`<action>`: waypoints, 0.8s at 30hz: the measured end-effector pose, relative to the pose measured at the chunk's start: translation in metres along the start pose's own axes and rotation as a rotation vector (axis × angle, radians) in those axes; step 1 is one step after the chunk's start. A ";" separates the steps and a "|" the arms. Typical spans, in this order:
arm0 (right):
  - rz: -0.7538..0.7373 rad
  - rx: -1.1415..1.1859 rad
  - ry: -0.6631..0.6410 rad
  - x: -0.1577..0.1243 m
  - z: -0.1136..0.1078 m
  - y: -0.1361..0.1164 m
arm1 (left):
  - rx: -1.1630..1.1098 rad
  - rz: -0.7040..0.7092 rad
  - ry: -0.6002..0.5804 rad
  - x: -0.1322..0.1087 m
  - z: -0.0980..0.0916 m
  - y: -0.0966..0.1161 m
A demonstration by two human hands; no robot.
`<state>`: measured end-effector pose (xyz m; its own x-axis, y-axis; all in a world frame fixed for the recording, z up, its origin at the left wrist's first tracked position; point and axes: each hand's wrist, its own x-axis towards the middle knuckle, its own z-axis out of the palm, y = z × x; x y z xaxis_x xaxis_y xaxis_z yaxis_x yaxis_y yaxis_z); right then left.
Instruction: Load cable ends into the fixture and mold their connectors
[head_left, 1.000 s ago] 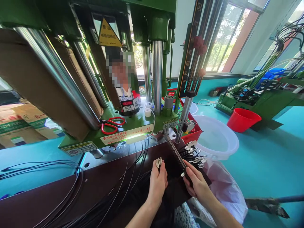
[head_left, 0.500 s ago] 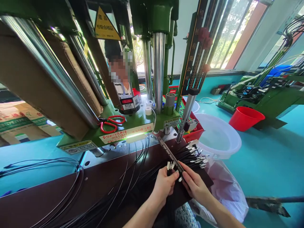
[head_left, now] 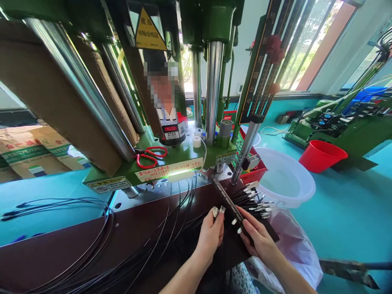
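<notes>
My left hand (head_left: 210, 238) is closed round a small bunch of black cables whose silver connector ends (head_left: 217, 210) stick up above my fingers. My right hand (head_left: 256, 238) pinches a single metal-tipped cable (head_left: 235, 222) against a long dark metal jig bar (head_left: 226, 197) that runs diagonally across the brown worktop (head_left: 92, 241). Just right of the bar lies a fan of black cables with silver connectors (head_left: 256, 202). Many more black cables (head_left: 159, 245) trail leftward across the worktop.
A green press machine (head_left: 171, 163) with chrome columns stands right behind the worktop, red scissors (head_left: 151, 156) on its base. A person stands behind it. To the right are a white basin (head_left: 284, 179), a red bin (head_left: 255, 173), a red bucket (head_left: 321, 157) and a plastic bag (head_left: 294, 249).
My left hand carried its connector bunch right toward the jig bar, then drew back slightly. My right hand stayed at the bar, now with one connector pinched. The view shifted a little.
</notes>
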<state>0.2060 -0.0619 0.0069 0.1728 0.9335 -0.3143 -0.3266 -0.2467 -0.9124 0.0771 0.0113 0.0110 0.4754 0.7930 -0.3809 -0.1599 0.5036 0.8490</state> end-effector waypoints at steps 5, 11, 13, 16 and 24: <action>-0.008 -0.059 -0.065 0.004 -0.006 0.004 | 0.067 -0.022 -0.010 0.000 0.003 0.001; 0.016 -0.067 -0.082 0.006 -0.008 0.003 | 0.086 0.026 0.058 0.003 -0.001 -0.004; 0.031 -0.065 -0.075 0.005 -0.006 0.001 | 0.117 0.056 0.074 0.004 -0.003 -0.007; 0.034 -0.074 -0.083 0.004 -0.005 -0.001 | 0.151 0.093 0.096 0.005 -0.005 -0.011; 0.025 -0.084 -0.039 0.002 -0.004 -0.002 | 0.195 0.141 0.111 0.006 -0.007 -0.012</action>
<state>0.2102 -0.0608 0.0069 0.1285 0.9357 -0.3285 -0.2508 -0.2899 -0.9236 0.0753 0.0126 -0.0037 0.3606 0.8888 -0.2830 -0.0427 0.3188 0.9469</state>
